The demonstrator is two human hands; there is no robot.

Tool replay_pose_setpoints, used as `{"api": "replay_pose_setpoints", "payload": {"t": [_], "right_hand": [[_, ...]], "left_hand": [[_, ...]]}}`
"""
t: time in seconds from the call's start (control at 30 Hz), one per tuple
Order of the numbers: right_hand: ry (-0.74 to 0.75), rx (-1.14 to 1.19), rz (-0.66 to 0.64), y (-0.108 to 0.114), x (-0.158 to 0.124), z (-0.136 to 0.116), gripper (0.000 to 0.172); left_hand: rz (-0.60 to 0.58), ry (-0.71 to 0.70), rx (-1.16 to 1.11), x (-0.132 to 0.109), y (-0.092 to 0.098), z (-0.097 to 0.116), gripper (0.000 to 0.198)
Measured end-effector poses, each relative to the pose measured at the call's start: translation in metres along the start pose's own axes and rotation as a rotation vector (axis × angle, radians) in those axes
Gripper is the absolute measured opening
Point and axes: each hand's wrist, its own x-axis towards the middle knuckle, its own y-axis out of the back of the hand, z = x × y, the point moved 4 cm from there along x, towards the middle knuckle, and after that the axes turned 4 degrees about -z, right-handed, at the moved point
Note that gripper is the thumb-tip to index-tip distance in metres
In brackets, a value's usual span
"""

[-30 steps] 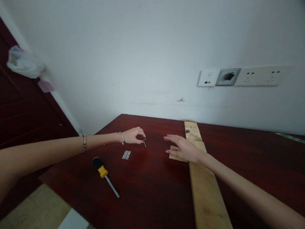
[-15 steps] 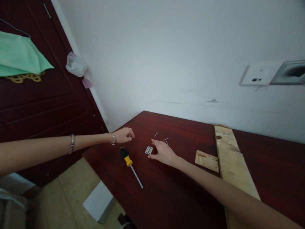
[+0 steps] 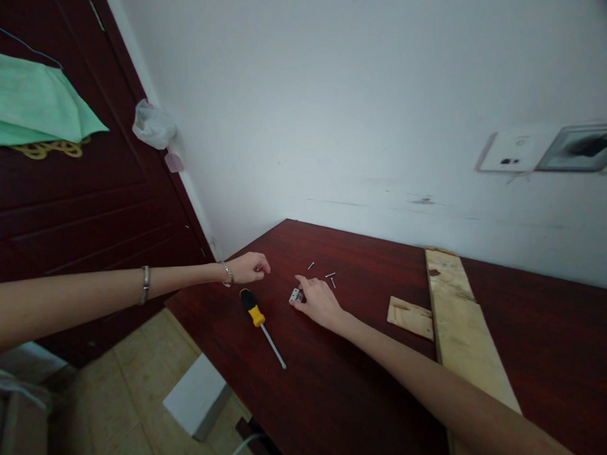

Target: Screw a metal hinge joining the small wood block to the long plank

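Observation:
A small silver hinge [image 3: 294, 295] with dark holes sits at the fingertips of my right hand [image 3: 320, 302]. The thumb and fingers close round its edges, and part of it is hidden behind them. My left hand [image 3: 250, 267], bracelet at the wrist, hovers to the left with its fingers curled; whatever is in them is too small to make out. Just beyond the right hand lie several screws [image 3: 330, 275] on the dark red tabletop [image 3: 369, 384]. A yellow and black screwdriver [image 3: 257, 316] rests below my left hand, its shaft pointing towards me.
On the right, a long wooden board [image 3: 463, 315] lies across the table beside a short wood piece [image 3: 410, 318]. The white wall [image 3: 329, 120] with a socket [image 3: 512, 152] borders the back. Below the left edge, a white box [image 3: 196, 396] stands on the tiled floor.
My right hand's thumb and fingers have closed in on the hinge, which was lying flat and more exposed before. My left hand stays nearly where it was, curled.

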Motion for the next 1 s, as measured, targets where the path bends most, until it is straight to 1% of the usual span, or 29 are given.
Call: {"api": "replay_pose_setpoints", "payload": {"t": [0.1, 0.23, 0.3, 0.37, 0.43, 0.5, 0.57, 0.63, 0.73, 0.8, 0.83, 0.87, 0.9, 0.93, 1.0], "right_hand": [[0.002, -0.026, -0.004, -0.002, 0.002, 0.0, 0.059], [0.031, -0.029, 0.019, -0.004, 0.004, 0.001, 0.061], [0.071, 0.004, 0.033, -0.002, 0.003, 0.002, 0.064], [0.115, 0.05, 0.058, 0.004, 0.001, 0.004, 0.065], [0.145, 0.087, 0.1, 0.017, -0.003, 0.007, 0.065], [0.155, 0.114, 0.151, 0.036, -0.011, 0.013, 0.067], [0.153, 0.139, 0.211, 0.06, -0.021, 0.02, 0.068], [0.152, 0.168, 0.291, 0.088, -0.034, 0.027, 0.07], [0.16, 0.183, 0.434, 0.129, -0.059, 0.037, 0.071], [0.149, 0.186, 0.528, 0.154, -0.077, 0.041, 0.069], [0.142, 0.183, 0.574, 0.165, -0.087, 0.042, 0.068], [0.137, 0.173, 0.619, 0.176, -0.097, 0.042, 0.068], [0.136, 0.156, 0.662, 0.186, -0.106, 0.041, 0.068], [0.138, 0.131, 0.7, 0.196, -0.116, 0.039, 0.068], [0.163, 0.072, 0.759, 0.212, -0.133, 0.034, 0.069]], "left_hand": [[-0.009, -0.014, -0.003, 0.001, 0.001, 0.004, 0.026], [-0.02, -0.025, -0.015, 0.003, 0.001, 0.007, 0.027], [-0.014, -0.019, -0.026, 0.005, 0.001, 0.008, 0.027], [0.0, 0.004, -0.04, 0.008, 0.002, 0.008, 0.026], [0.008, 0.023, -0.056, 0.014, 0.003, 0.01, 0.026], [0.018, 0.021, -0.083, 0.024, 0.005, 0.015, 0.026], [0.042, 0.004, -0.134, 0.039, 0.009, 0.025, 0.027], [0.079, -0.015, -0.237, 0.061, 0.016, 0.041, 0.026], [0.152, -0.012, -0.519, 0.1, 0.035, 0.075, 0.024], [0.258, 0.002, -0.795, 0.125, 0.058, 0.1, 0.021], [0.337, -0.019, -0.94, 0.135, 0.072, 0.113, 0.02], [0.435, -0.056, -1.083, 0.142, 0.088, 0.125, 0.018], [0.486, -0.134, -1.21, 0.148, 0.104, 0.138, 0.018], [0.515, -0.208, -1.318, 0.152, 0.118, 0.15, 0.019], [0.511, -0.302, -1.463, 0.155, 0.138, 0.171, 0.022]]}}
